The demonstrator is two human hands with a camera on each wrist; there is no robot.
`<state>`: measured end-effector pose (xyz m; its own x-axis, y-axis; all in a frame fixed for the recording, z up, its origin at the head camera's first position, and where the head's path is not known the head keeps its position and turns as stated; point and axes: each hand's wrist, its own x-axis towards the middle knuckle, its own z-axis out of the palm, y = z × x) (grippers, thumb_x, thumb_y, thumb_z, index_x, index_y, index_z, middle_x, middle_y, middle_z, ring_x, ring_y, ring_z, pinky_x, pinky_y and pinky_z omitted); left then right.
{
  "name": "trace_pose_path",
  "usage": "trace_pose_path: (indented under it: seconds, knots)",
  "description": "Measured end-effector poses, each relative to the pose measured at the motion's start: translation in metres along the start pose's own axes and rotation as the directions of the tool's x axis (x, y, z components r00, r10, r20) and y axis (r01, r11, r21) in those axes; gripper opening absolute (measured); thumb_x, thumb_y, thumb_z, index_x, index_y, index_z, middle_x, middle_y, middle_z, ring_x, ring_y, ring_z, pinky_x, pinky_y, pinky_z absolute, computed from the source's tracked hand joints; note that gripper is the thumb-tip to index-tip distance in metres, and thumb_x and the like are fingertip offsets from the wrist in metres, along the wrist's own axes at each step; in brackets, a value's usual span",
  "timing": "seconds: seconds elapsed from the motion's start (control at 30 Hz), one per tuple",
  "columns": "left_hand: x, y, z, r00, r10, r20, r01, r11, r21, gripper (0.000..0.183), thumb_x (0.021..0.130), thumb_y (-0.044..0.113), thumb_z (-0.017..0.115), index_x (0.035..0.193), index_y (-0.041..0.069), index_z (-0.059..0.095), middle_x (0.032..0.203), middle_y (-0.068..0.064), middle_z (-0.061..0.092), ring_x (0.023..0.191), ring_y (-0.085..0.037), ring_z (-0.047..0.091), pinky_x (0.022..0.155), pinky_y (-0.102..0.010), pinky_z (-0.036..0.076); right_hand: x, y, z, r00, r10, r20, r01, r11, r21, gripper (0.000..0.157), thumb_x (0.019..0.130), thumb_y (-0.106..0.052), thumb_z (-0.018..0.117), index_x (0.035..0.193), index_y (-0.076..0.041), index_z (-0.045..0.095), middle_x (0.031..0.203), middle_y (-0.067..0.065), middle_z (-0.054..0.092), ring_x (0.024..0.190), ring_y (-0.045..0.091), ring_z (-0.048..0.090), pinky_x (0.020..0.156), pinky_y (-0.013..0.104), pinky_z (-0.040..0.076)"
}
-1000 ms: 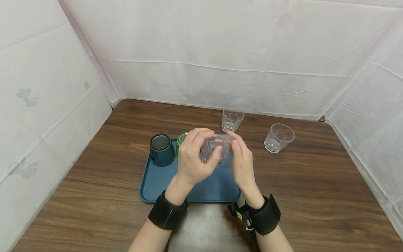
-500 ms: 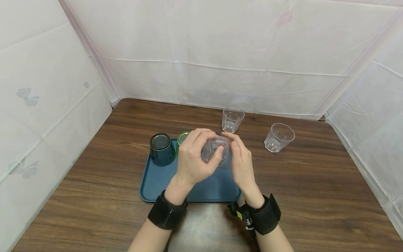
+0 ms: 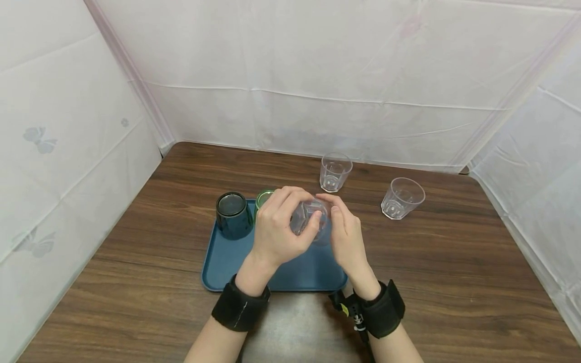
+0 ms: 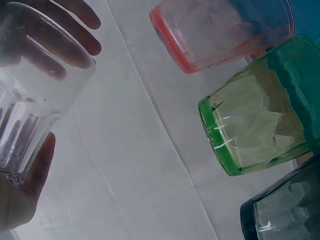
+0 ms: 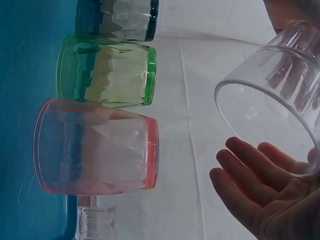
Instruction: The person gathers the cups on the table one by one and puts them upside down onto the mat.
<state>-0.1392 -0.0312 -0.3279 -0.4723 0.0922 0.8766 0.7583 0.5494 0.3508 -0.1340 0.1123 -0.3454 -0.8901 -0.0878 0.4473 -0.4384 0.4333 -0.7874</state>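
White sheeting (image 3: 290,60): hangs creased at the back and on both sides, with a faint grey print on the left.
Brown tabletop (image 3: 454,262): wood-grained, spread out in front of me.
Blue tray (image 3: 227,262): flat on the tabletop, close to me.
My left hand (image 3: 281,227): curled round the base end of the held glass (image 5: 265,62).
My right hand (image 3: 347,232): fingers loose and fairly straight at the glass's mouth; I cannot tell whether they touch the rim.
Black wristbands (image 3: 240,305): one around each wrist.
Held glass: clear, in the air above the tray, tipped sideways, its mouth toward my right hand.
Dark cup (image 3: 233,217): upside down at the tray's left end.
Pink cup (image 5: 100,147): upside down on the tray, just right of the green one; my hands block it from the head view.
Green cup (image 5: 107,72): upside down, between dark and pink.
Nearer clear glass (image 3: 401,199): upright on the tabletop, right of the tray.
Farther clear glass (image 3: 335,174): upright beyond the tray, near the back sheeting.
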Motion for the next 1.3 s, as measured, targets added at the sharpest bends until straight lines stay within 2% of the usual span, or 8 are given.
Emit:
trace_pose_path:
  seconds: [0.33,0.77,0.83,0.93,1.03,1.13,1.17,1.3]
  knots:
    - [0.000,-0.002,-0.003,0.999,-0.010,0.041,0.009,0.999,0.039,0.021,0.080,0.026,0.058,0.088,0.008,0.065,0.087,-0.005,0.062,0.078,-0.017,0.057,0.064,-0.034,0.050,-0.001,0.005,0.003,1.000,0.015,0.016,-0.013,0.997,-0.069,0.039,0.100,-0.021,0.026,0.118,-0.015,0.059,0.051,-0.002,0.036,0.036,0.010,0.019,0.038,0.029,0.025]
    - [0.002,0.000,-0.011,0.987,-0.060,0.148,0.044,0.993,0.106,0.023,0.081,0.030,0.058,0.091,0.011,0.067,0.087,-0.001,0.061,0.076,-0.013,0.055,0.060,-0.030,0.048,-0.001,0.004,0.001,0.994,0.062,0.093,-0.049,0.990,-0.135,0.038,0.097,-0.016,0.029,0.122,-0.017,0.056,0.045,-0.003,0.030,0.036,0.010,0.022,0.035,0.025,0.021]
    - [0.002,-0.001,-0.011,0.983,-0.067,0.174,0.045,0.991,0.128,0.024,0.081,0.030,0.058,0.092,0.011,0.067,0.087,0.000,0.061,0.074,-0.012,0.054,0.058,-0.029,0.048,0.000,0.004,0.001,0.994,0.052,0.099,-0.037,0.989,-0.145,0.037,0.095,-0.013,0.031,0.123,-0.016,0.056,0.051,-0.003,0.041,0.036,0.010,0.023,0.035,0.025,0.023]
    - [0.001,-0.002,-0.012,0.972,-0.078,0.220,0.043,0.986,0.161,0.025,0.081,0.031,0.058,0.093,0.012,0.068,0.087,0.000,0.061,0.072,-0.012,0.054,0.056,-0.029,0.046,0.000,0.005,0.002,0.995,0.023,0.095,-0.008,0.989,-0.147,0.037,0.092,-0.006,0.035,0.123,-0.013,0.054,0.080,-0.001,0.063,0.042,0.009,0.032,0.037,0.025,0.026]
    - [0.001,-0.002,-0.012,0.963,-0.090,0.254,0.045,0.983,0.176,0.024,0.081,0.031,0.059,0.093,0.012,0.068,0.086,0.001,0.060,0.071,-0.012,0.053,0.055,-0.028,0.046,0.001,0.005,0.002,0.997,-0.008,0.080,0.019,0.990,-0.137,0.039,0.088,-0.002,0.039,0.123,-0.010,0.054,0.116,0.002,0.062,0.044,0.009,0.034,0.049,0.026,0.040]
    - [0.001,-0.003,-0.014,0.956,-0.098,0.276,0.049,0.982,0.181,0.023,0.081,0.031,0.060,0.091,0.012,0.068,0.085,0.001,0.060,0.070,-0.011,0.051,0.053,-0.028,0.044,0.001,0.004,0.002,0.997,-0.014,0.074,0.023,0.992,-0.125,0.040,0.087,-0.002,0.041,0.123,-0.009,0.054,0.116,0.004,0.061,0.042,0.009,0.031,0.071,0.034,0.049]
    - [0.001,-0.004,-0.015,0.953,-0.101,0.285,0.049,0.982,0.183,0.023,0.081,0.031,0.060,0.090,0.012,0.067,0.084,0.001,0.059,0.069,-0.011,0.051,0.052,-0.027,0.044,0.001,0.004,0.002,0.997,-0.009,0.076,0.018,0.992,-0.124,0.040,0.087,-0.002,0.042,0.124,-0.009,0.054,0.116,0.004,0.062,0.039,0.009,0.024,0.079,0.039,0.048]
    - [0.000,-0.005,-0.017,0.938,-0.118,0.325,0.051,0.977,0.208,0.021,0.081,0.031,0.060,0.088,0.012,0.067,0.081,0.002,0.058,0.064,-0.010,0.046,0.050,-0.027,0.041,0.001,0.004,0.002,0.996,-0.002,0.088,0.012,0.993,-0.119,0.040,0.087,-0.002,0.043,0.124,-0.009,0.054,0.115,0.004,0.062,0.046,0.010,0.033,0.089,0.041,0.044]
